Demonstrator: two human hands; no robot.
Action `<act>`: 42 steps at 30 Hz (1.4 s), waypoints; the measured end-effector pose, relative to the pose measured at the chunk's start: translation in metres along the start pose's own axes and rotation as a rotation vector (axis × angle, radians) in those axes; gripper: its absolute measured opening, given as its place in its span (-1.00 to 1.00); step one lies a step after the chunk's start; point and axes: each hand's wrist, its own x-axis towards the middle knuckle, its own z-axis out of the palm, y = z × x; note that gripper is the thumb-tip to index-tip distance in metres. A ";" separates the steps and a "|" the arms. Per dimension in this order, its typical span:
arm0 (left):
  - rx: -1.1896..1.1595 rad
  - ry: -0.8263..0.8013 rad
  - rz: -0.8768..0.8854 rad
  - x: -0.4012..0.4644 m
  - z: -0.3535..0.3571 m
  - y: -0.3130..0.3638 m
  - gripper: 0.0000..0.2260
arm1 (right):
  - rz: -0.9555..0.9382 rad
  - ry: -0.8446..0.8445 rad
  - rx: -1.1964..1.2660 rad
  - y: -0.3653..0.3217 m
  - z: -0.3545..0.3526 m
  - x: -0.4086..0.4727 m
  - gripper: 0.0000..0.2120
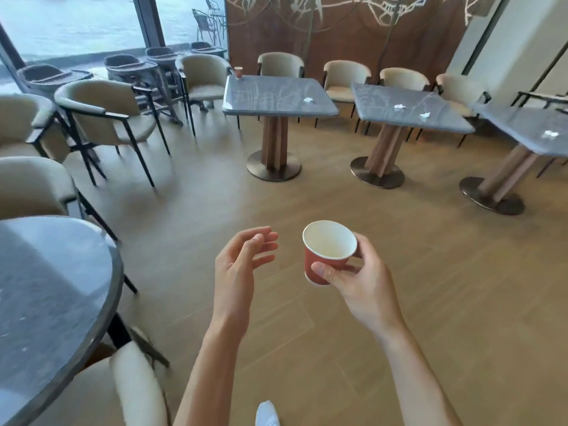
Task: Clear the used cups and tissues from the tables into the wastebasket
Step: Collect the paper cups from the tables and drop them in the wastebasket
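My right hand [359,279] grips a red paper cup [325,253] with a white, empty inside, held upright over the wooden floor. Beside it my left hand [242,262] hangs with relaxed fingers and holds nothing. A second red cup [238,72] stands on the far left corner of a square grey table [261,93], which also carries a crumpled tissue [308,100]. The middle table [399,106] has two tissues [399,107] [425,116]. One more tissue [549,134] lies on the right table [522,124]. No wastebasket is in view.
A round grey table [55,290] stands close on my left with beige armchairs [101,115] around it. More chairs line the far wall and the window. Open wooden floor [307,195] stretches between me and the three pedestal tables.
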 end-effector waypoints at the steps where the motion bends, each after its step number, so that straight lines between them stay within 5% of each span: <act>1: -0.006 -0.006 0.012 0.028 0.006 0.005 -0.80 | -0.011 0.008 -0.006 -0.004 0.004 0.029 -0.31; 12: 0.031 0.124 0.040 0.249 0.003 0.016 -0.81 | -0.026 -0.115 0.044 0.014 0.103 0.267 -0.40; 25: 0.120 0.370 0.172 0.550 -0.022 0.045 -0.73 | -0.161 -0.361 0.122 0.011 0.277 0.595 -0.25; 33: 0.079 0.490 0.126 0.709 -0.062 0.038 -0.80 | -0.152 -0.497 0.031 0.033 0.388 0.733 -0.25; 42: 0.017 0.465 0.010 0.946 -0.159 0.008 -0.80 | -0.082 -0.446 -0.067 0.076 0.556 0.905 -0.28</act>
